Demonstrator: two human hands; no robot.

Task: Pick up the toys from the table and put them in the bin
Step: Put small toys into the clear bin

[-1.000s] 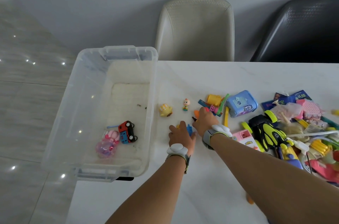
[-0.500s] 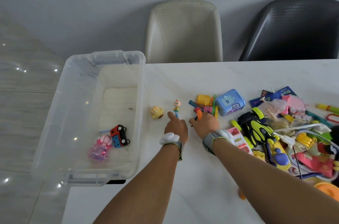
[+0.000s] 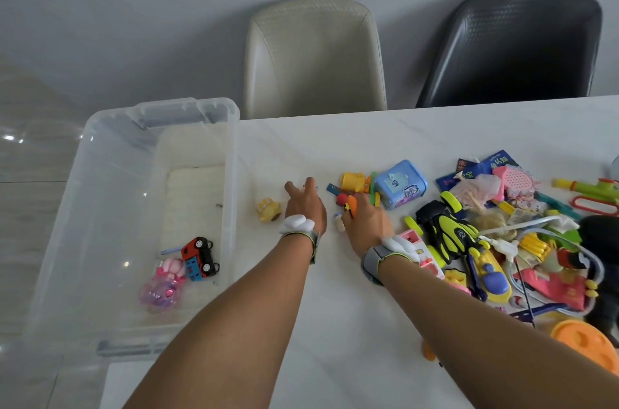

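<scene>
From where I watched, both forearms ran up the white table point(image 3: 335, 325) toward a scatter of small toys, and the move ahead, as I judged it, turned on which hand sat nearer which piece. The left hand point(image 3: 306, 204) lay knuckles up with two fingers stretched forward and slightly spread; a sliver of blue showed at its fingertips, probably part of a small figure hidden under the hand, though I could not tell whether anything was pinched. The yellow toy point(image 3: 268, 209) sat just to the left of that hand, between it and the clear bin point(image 3: 231, 174), so the left hand was plainly the nearer one for it. The right hand point(image 3: 366, 221) was curled over a cluster of small orange and red pieces point(image 3: 348, 202), with a small white piece at its near edge; its fingers appeared closed around some of them, but the grip itself was hidden. Beyond its fingertips a yellow block point(image 3: 353, 181) and a blue box point(image 3: 400, 184) lay side by side, the box to the right. The large heap of toys point(image 3: 502, 241) spread well off to the right. The bin, touching the table's left edge, held a red toy car point(image 3: 200, 254) and a pink toy point(image 3: 164, 284) near its front.
</scene>
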